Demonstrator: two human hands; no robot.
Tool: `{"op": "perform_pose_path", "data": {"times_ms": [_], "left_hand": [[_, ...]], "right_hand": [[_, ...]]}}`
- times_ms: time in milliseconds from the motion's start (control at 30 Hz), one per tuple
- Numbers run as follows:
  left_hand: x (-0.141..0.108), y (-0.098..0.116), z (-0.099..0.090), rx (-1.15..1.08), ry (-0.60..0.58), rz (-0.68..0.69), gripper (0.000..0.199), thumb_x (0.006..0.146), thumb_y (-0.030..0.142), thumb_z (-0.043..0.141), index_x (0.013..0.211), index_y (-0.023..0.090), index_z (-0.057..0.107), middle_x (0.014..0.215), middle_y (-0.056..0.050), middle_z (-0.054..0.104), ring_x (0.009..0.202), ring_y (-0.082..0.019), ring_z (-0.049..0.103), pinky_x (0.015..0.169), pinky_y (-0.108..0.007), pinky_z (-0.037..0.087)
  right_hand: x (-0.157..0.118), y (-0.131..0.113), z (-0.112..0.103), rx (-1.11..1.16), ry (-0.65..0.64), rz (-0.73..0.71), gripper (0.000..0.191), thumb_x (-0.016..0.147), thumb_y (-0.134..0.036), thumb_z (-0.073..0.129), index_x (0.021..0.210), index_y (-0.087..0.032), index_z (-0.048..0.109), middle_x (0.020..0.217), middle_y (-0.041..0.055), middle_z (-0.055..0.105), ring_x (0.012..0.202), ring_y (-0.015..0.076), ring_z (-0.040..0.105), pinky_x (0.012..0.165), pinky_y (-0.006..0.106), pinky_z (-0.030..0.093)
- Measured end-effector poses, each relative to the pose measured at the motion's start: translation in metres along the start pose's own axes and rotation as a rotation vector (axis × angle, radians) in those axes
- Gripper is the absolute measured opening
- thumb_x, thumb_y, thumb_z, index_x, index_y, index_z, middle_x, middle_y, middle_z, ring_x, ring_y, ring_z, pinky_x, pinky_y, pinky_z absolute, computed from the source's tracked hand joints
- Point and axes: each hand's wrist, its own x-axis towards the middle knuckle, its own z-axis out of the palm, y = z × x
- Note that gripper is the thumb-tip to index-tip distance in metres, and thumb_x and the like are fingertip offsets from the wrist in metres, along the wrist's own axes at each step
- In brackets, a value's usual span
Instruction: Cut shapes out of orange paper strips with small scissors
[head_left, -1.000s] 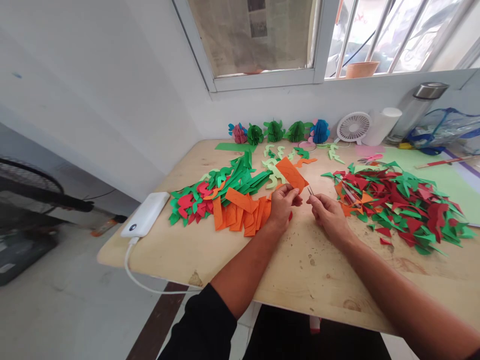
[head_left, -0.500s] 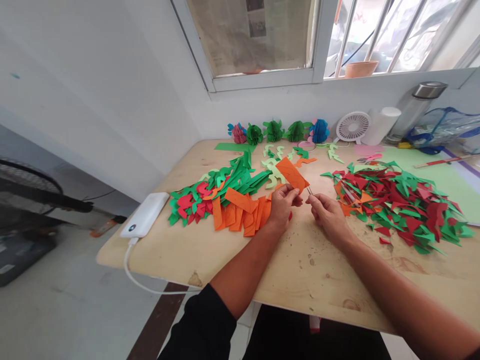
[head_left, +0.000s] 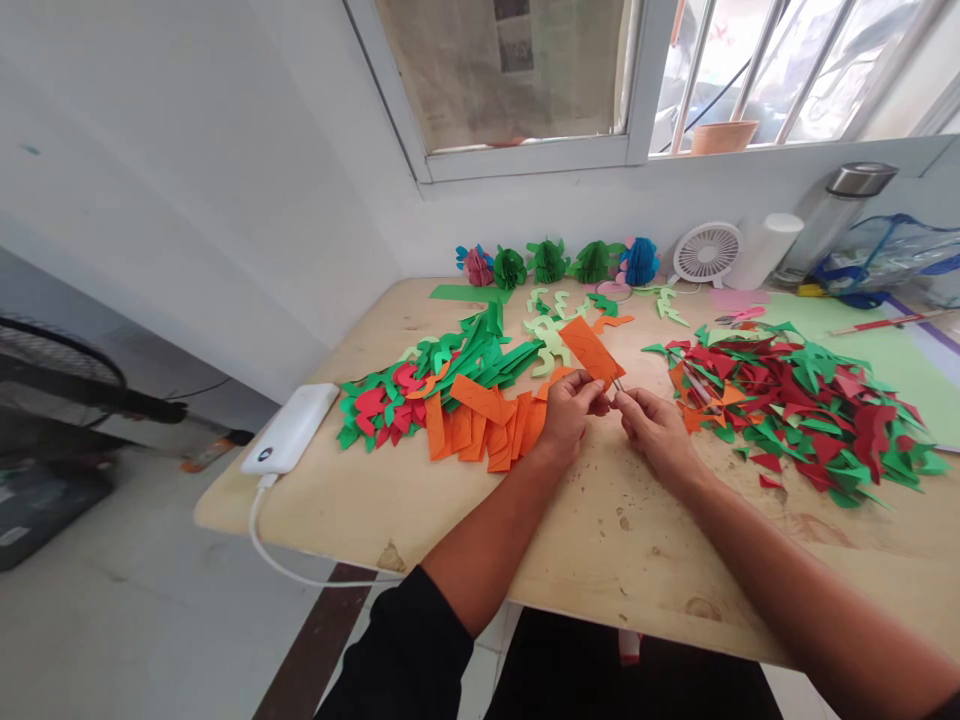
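Note:
Between finger and thumb, my left hand pinches a rectangular orange paper piece with curved lines on it. My right hand is closed on small scissors; only their thin metal blades show, at the paper's lower right corner, and the handles are hidden in the fingers. Left of my left hand lies a fanned stack of orange paper pieces. Behind it are folded green paper strips. To the right of my right hand spreads a heap of red, green and orange paper scraps.
Cut red and green paper shapes lie by a white power bank with a cable. Pale green cutouts lie beyond my hands. Along the wall stand honeycomb paper figures, a small fan and a bottle.
The orange paper has shifted slightly right and down, and its corner now sits deeper between the scissor blades. Both hands are a little closer together.

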Motion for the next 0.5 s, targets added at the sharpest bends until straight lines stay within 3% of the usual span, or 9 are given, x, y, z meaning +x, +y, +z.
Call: {"op": "perform_pose_path", "data": {"times_ms": [500], "left_hand": [[0.0000,-0.0001,0.0004,-0.003,0.004,-0.008,0.016,0.065,0.028,0.065,0.064,0.016,0.053,0.052,0.002,0.055,0.051,-0.009,0.053,0.056,-0.024,0.039]], "right_hand": [[-0.0007,-0.0018,0.0002,0.001,-0.003,0.008,0.044,0.077,-0.060,0.056,0.075,-0.017,0.059,0.052,-0.0057,0.037,0.043,0.0076,0.030,0.038,0.023,0.022]]}}
